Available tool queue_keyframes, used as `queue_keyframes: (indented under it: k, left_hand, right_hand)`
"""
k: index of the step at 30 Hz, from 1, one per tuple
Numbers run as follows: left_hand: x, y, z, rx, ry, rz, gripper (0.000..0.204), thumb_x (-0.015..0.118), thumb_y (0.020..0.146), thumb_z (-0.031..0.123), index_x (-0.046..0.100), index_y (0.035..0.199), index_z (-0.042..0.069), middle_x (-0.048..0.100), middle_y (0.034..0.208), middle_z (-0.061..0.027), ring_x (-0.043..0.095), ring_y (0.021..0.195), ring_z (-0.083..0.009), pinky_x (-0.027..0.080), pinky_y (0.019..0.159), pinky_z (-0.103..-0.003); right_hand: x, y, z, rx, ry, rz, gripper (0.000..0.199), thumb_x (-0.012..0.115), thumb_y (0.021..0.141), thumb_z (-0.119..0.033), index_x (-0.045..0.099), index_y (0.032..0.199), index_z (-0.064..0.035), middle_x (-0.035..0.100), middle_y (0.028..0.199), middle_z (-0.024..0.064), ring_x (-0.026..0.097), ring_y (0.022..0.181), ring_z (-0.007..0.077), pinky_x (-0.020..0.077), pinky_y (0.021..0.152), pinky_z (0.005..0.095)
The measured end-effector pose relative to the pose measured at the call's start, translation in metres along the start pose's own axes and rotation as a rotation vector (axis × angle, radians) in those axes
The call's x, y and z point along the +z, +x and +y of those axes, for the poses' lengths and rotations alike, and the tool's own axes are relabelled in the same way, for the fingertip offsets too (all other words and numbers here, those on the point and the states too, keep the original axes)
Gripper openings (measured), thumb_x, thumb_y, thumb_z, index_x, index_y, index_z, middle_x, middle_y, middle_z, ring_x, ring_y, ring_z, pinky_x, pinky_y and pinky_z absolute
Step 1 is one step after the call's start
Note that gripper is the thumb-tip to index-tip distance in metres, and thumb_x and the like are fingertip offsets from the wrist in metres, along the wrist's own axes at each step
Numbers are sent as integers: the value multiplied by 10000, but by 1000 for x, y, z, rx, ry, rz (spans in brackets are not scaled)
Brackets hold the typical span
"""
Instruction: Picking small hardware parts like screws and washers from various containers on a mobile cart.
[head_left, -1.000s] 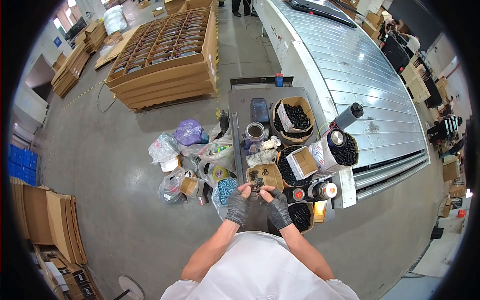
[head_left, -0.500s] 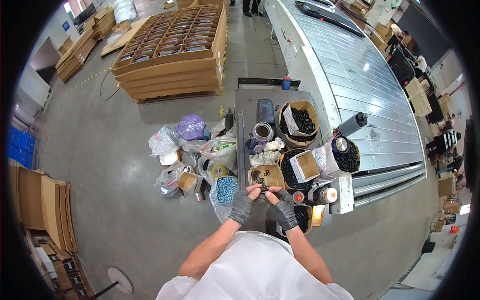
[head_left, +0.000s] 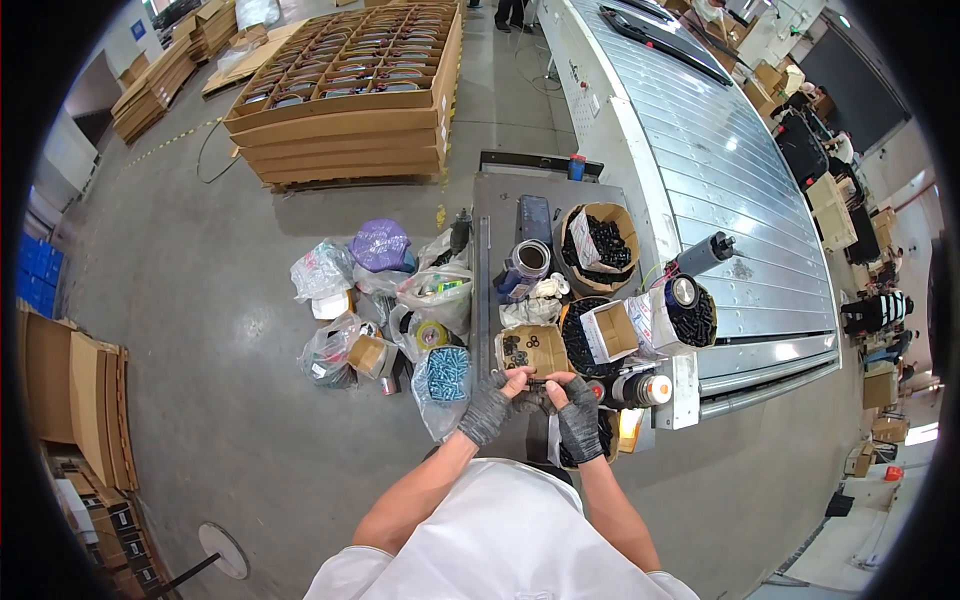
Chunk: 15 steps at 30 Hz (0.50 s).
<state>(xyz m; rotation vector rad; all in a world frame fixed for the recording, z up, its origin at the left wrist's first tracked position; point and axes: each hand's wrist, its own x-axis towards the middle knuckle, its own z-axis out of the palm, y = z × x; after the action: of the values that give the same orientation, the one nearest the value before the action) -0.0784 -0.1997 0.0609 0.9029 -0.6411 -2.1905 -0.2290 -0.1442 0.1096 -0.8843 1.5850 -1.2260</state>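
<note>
My left hand and my right hand, both in grey fingerless gloves, meet at the near edge of the small grey table. Thumbs and fingers of both pinch a small dark rod-like part, too small to name more exactly. Just beyond the fingertips lies a shallow cardboard box with several small black rings in it. Beside it stands a carton of black bolt-like parts, with a small open box on top. Another carton of black parts is partly hidden by my right hand.
Bags and a carton of blue screws lie left of the table. A spray can and a jar stand among the cartons. A slatted metal conveyor runs along the right; a stacked carton pallet stands ahead.
Both hands have stayed in front of the ring box. The right fingers have shifted slightly right, and a dark rod-like part now shows between the fingertips. The view has shifted slightly.
</note>
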Motion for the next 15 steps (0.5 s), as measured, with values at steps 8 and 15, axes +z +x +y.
queue_keyframes:
  k: [8, 15]
  left_hand:
    - [12, -17, 7, 49, 379, -297, 478, 651, 899, 251, 543, 1291, 0, 630, 1155, -86, 587, 1047, -161, 451, 948, -315]
    - [16, -33, -36, -148, 539, -415, 384, 680, 840, 182, 621, 1156, -29, 677, 1004, -88, 639, 885, -178, 505, 807, -324]
  right_hand:
    - [-12, -34, 0, -72, -169, 35, 144, 612, 915, -132, 615, 997, -13, 638, 885, 38, 572, 822, 117, 467, 754, 275]
    - [-33, -85, 28, 62, -252, 136, 131, 614, 901, -129, 617, 960, -13, 630, 863, 56, 576, 802, 139, 476, 746, 289]
